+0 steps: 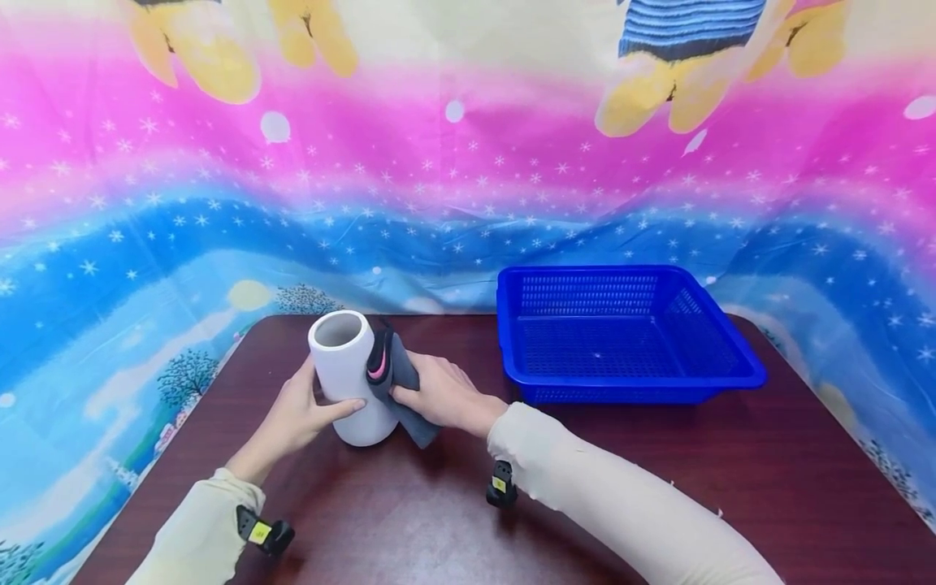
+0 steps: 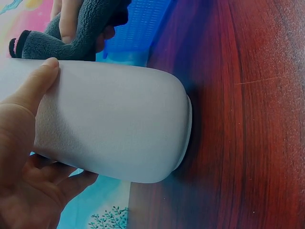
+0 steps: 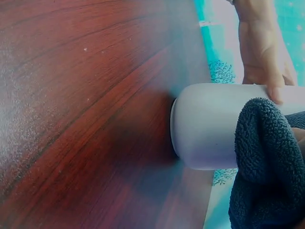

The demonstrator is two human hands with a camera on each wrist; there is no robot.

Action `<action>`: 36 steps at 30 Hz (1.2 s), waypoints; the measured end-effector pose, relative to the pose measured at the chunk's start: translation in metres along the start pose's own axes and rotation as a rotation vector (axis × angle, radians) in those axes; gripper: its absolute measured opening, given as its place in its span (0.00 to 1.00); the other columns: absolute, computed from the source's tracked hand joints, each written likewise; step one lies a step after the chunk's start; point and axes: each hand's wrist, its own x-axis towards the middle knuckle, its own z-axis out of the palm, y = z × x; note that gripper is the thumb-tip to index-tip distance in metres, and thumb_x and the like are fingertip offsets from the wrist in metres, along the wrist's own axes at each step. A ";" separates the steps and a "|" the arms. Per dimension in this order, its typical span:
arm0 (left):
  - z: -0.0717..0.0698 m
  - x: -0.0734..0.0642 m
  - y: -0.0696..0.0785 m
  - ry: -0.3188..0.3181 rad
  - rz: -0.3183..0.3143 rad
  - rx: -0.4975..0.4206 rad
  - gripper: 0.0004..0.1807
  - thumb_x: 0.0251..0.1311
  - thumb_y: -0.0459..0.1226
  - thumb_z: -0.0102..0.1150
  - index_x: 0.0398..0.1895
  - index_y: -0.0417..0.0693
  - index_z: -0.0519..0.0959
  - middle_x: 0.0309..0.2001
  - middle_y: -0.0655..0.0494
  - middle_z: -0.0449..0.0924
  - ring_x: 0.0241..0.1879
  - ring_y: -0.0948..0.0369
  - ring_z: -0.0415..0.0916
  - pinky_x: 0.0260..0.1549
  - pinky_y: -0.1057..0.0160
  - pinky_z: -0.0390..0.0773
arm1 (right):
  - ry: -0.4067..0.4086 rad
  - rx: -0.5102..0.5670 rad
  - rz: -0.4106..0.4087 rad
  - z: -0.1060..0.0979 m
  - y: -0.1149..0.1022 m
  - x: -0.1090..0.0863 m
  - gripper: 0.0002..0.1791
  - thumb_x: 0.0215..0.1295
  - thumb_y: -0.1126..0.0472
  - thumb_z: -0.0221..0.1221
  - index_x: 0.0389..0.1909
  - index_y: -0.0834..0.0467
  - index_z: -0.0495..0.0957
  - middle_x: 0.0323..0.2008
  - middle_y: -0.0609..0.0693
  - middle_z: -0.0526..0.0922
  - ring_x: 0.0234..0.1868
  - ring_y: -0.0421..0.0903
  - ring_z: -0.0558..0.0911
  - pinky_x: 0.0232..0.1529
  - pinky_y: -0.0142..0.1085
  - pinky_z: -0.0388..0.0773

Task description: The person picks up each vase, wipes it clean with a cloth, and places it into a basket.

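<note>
A white cylindrical vase (image 1: pixel 347 382) with a wide round mouth stands upright on the dark wooden table, left of the middle. My left hand (image 1: pixel 296 410) grips it from the left, thumb across the front and fingers behind, as the left wrist view also shows. My right hand (image 1: pixel 446 394) holds a folded grey towel (image 1: pixel 413 410) with a black and pink edge against the vase's right side. In the right wrist view the fluffy towel (image 3: pixel 267 148) covers part of the vase, and most of the right fingers are hidden behind it.
A blue plastic basket (image 1: pixel 632 382) with perforated walls sits at the back right of the table (image 1: pixel 409 528). Behind the table hangs a colourful printed cloth (image 1: pixel 439 179). Each wrist wears a small black camera, the right one (image 1: pixel 501 485) just above the table.
</note>
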 end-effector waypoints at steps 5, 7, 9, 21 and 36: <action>0.001 0.000 0.000 0.001 -0.008 0.006 0.49 0.54 0.43 0.76 0.74 0.46 0.58 0.62 0.39 0.75 0.56 0.44 0.79 0.54 0.41 0.82 | -0.008 0.003 0.001 0.005 0.006 -0.002 0.11 0.65 0.49 0.63 0.45 0.46 0.77 0.35 0.43 0.84 0.32 0.39 0.80 0.33 0.32 0.77; 0.001 0.000 0.000 0.000 -0.011 0.008 0.49 0.54 0.44 0.76 0.75 0.47 0.58 0.62 0.39 0.75 0.56 0.44 0.79 0.54 0.41 0.82 | -0.016 -0.003 0.008 0.008 0.009 -0.003 0.11 0.64 0.50 0.63 0.46 0.46 0.78 0.34 0.44 0.84 0.31 0.39 0.80 0.32 0.32 0.76; 0.001 0.000 0.000 -0.003 -0.011 0.007 0.49 0.54 0.44 0.76 0.75 0.47 0.57 0.63 0.39 0.75 0.56 0.44 0.78 0.54 0.41 0.81 | -0.018 -0.006 0.015 0.010 0.011 -0.004 0.12 0.64 0.50 0.64 0.46 0.46 0.78 0.33 0.44 0.83 0.30 0.39 0.79 0.31 0.32 0.75; 0.001 0.000 -0.001 0.001 -0.016 0.001 0.49 0.54 0.43 0.76 0.75 0.47 0.56 0.63 0.38 0.75 0.57 0.43 0.78 0.55 0.39 0.81 | -0.086 -0.091 0.051 0.021 0.021 -0.008 0.11 0.66 0.48 0.63 0.45 0.45 0.77 0.29 0.43 0.81 0.27 0.39 0.78 0.27 0.31 0.74; 0.000 -0.001 0.000 0.004 -0.019 -0.002 0.49 0.54 0.43 0.76 0.75 0.47 0.57 0.64 0.38 0.75 0.58 0.42 0.78 0.56 0.38 0.80 | -0.147 -0.203 0.096 0.028 0.028 -0.010 0.13 0.66 0.47 0.63 0.45 0.49 0.79 0.30 0.44 0.81 0.28 0.41 0.77 0.28 0.33 0.72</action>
